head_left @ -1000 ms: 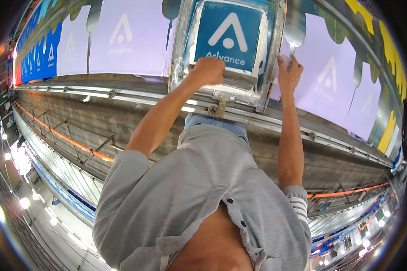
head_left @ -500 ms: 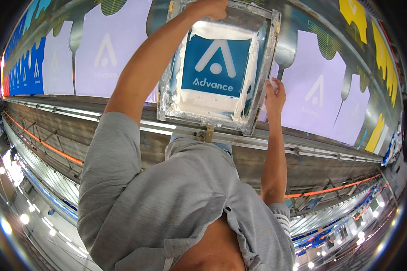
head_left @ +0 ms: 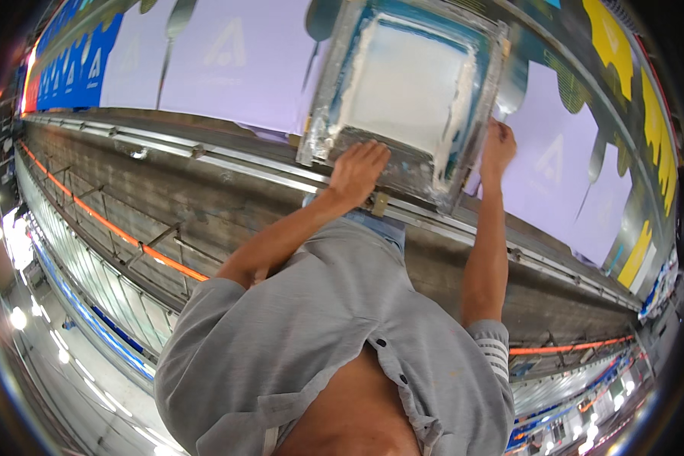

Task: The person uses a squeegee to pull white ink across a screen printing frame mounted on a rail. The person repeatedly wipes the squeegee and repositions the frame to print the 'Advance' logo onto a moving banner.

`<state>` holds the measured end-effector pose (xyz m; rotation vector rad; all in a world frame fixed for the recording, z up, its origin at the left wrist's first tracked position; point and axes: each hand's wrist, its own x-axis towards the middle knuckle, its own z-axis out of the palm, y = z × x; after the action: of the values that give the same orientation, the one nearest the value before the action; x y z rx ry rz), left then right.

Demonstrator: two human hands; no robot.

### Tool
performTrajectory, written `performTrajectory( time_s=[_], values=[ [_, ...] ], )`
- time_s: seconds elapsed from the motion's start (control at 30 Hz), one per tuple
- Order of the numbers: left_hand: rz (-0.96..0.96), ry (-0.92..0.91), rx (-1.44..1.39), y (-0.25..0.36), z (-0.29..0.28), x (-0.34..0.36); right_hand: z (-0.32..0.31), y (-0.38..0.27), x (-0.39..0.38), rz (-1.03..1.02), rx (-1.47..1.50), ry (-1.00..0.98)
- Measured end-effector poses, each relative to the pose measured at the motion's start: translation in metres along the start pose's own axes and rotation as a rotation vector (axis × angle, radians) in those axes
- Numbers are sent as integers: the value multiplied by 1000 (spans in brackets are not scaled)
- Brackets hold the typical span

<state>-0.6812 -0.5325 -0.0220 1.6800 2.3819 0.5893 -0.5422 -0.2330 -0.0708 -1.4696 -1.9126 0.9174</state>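
My left hand (head_left: 357, 171) is closed on a squeegee (head_left: 406, 171) across the near end of a metal-framed printing screen (head_left: 479, 99). A smooth layer of white ink (head_left: 395, 83) covers the screen's middle, hiding most of the design, with blue showing around its borders and thicker white smears down the sides. My right hand (head_left: 498, 152) is beside the frame's right edge, fingers bent and closed; what they grip is hidden. Pale lilac fabric pieces with faint white logos lie either side of the screen, one on the left (head_left: 243, 83), another on the right (head_left: 547, 197).
Blue printed pieces (head_left: 76, 68) line the far left of the long bench, yellow pieces (head_left: 608, 38) the right. A metal rail (head_left: 266, 171) runs along the near edge. An orange pipe (head_left: 129, 239) runs below it, and lights show around the rim.
My left hand has come from the screen's far end back to the near end with the squeegee. White ink now covers the blue design. My right hand stays beside the frame.
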Motion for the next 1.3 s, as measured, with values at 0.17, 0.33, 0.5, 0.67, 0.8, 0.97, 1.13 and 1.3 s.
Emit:
performTrajectory(
  time_s=[0.17, 0.33, 0.5, 0.67, 0.8, 0.97, 1.13, 1.3],
  values=[
    [41, -37, -58, -28, -31, -4, 18, -32, -20, 99, 116, 11],
    [-98, -169, -133, -144, -96, -20, 124, -79, -70, -8, 225, 30],
    [-58, -18, -51, -284, -154, -78, 236, -205, -157, 74, 191, -52],
    [-55, -151, -18, -301, -189, -56, 266, -214, -166, 94, 285, 5],
    [-80, -214, -21, -331, -193, -67, 283, -230, -182, 145, 236, -35],
    [-136, -289, -20, -333, -195, -61, 290, -227, -181, 92, 196, -6],
    [-110, -231, -6, -337, -188, -66, 306, -218, -169, 1, 81, 22],
    [-70, -141, 10, -338, -178, -80, 305, -226, -168, -68, -200, 33]
  ],
)
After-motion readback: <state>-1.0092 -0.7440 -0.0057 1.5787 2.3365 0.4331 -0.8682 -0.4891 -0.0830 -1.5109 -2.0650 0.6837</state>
